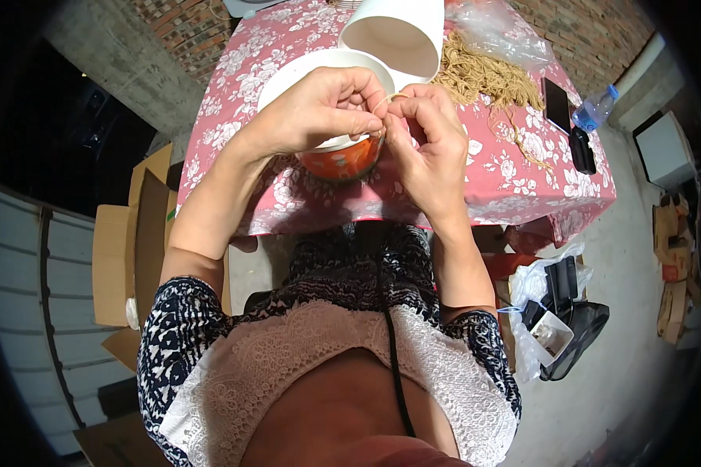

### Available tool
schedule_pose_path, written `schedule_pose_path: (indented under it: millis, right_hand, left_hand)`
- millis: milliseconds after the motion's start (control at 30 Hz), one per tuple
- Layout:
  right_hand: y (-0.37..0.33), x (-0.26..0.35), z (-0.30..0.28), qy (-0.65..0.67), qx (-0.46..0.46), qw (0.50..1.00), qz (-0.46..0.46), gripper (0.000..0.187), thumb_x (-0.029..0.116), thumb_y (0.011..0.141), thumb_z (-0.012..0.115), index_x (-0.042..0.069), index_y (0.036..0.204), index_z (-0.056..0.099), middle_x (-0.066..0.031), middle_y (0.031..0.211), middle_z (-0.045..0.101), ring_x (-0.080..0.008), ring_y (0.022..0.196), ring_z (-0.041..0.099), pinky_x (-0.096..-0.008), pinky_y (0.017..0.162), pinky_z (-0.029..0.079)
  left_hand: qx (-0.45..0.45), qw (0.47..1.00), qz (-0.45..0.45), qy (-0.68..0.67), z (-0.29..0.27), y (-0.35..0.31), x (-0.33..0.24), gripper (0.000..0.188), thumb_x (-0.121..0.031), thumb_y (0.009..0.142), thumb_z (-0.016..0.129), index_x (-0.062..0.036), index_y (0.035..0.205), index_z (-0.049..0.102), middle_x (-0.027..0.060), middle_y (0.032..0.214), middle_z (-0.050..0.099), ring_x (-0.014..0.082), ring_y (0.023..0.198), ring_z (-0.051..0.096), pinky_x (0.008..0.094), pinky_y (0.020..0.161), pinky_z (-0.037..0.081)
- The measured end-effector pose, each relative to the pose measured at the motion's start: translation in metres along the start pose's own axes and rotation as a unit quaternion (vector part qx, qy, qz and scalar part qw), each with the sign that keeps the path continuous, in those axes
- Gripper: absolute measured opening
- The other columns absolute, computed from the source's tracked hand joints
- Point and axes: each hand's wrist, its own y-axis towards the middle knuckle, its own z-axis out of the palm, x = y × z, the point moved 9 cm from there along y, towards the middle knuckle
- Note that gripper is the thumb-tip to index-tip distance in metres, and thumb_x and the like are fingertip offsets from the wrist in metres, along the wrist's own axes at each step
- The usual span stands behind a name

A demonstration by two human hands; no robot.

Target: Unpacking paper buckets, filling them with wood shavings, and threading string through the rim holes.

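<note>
Both hands are raised in front of me over the near part of the table. My left hand [311, 113] has its thumb and fingers pinched on a thin tan cord [395, 96]. From the other side, my right hand [431, 140] pinches the same cord, which makes a small loop between the fingertips. Part of the cord is hidden behind the fingers. Just beneath the hands stands a round tub [339, 163], white inside and orange patterned outside. My left hand covers much of its opening, so its contents cannot be made out.
Behind the tub a white bucket [393, 39] faces me with its mouth. Right of it lie a heap of tan cords [483, 74] and clear plastic film [506, 35]. A phone [555, 103], black case [581, 150] and water bottle [595, 109] line the flowered tablecloth's [506, 175] right side.
</note>
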Motion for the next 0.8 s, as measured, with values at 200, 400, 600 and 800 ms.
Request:
schedule_pose_path:
  millis: [200,400,600,800]
  right_hand:
    - [-0.004,0.002,-0.006,-0.022,-0.036,0.999,-0.021,0.008,-0.009,0.076,0.06,-0.003,0.08,0.056,-0.0139,0.087,0.057,-0.0234,0.07,0.059,-0.0309,0.056,0.047]
    - [-0.016,-0.014,-0.009,-0.056,-0.088,0.989,-0.107,0.01,0.008,0.076,0.056,0.001,0.083,0.055,-0.0174,0.084,0.052,-0.0346,0.073,0.054,-0.0443,0.063,0.048]
    - [-0.023,0.0,-0.009,-0.11,-0.129,0.981,-0.09,0.012,0.01,0.073,0.062,0.0,0.078,0.057,-0.0152,0.08,0.053,-0.0323,0.067,0.057,-0.0412,0.058,0.05]
    - [-0.034,0.018,-0.006,-0.132,-0.164,0.969,-0.129,0.013,0.012,0.074,0.061,0.002,0.082,0.06,-0.0118,0.08,0.053,-0.0248,0.064,0.057,-0.0372,0.05,0.046]
  left_hand:
    - [-0.019,1.0,-0.016,0.006,0.003,0.001,-0.002,0.009,-0.004,0.087,0.064,-0.0004,0.093,0.058,0.0005,0.085,0.061,0.004,0.078,0.058,0.0169,0.068,0.047]
    - [0.009,0.995,-0.009,0.095,0.001,0.015,0.007,0.012,-0.008,0.089,0.062,-0.0025,0.098,0.057,0.0015,0.092,0.059,0.0075,0.085,0.057,0.0208,0.074,0.044]
    - [0.019,0.999,-0.048,-0.007,-0.012,0.016,0.016,0.02,-0.005,0.092,0.056,0.0028,0.11,0.053,0.0067,0.103,0.058,0.0124,0.098,0.055,0.0248,0.089,0.041]
    - [0.038,0.996,-0.08,0.009,-0.034,0.018,0.024,0.044,-0.016,0.088,0.067,0.0044,0.123,0.049,0.0106,0.118,0.059,0.0161,0.108,0.058,0.0291,0.096,0.043]
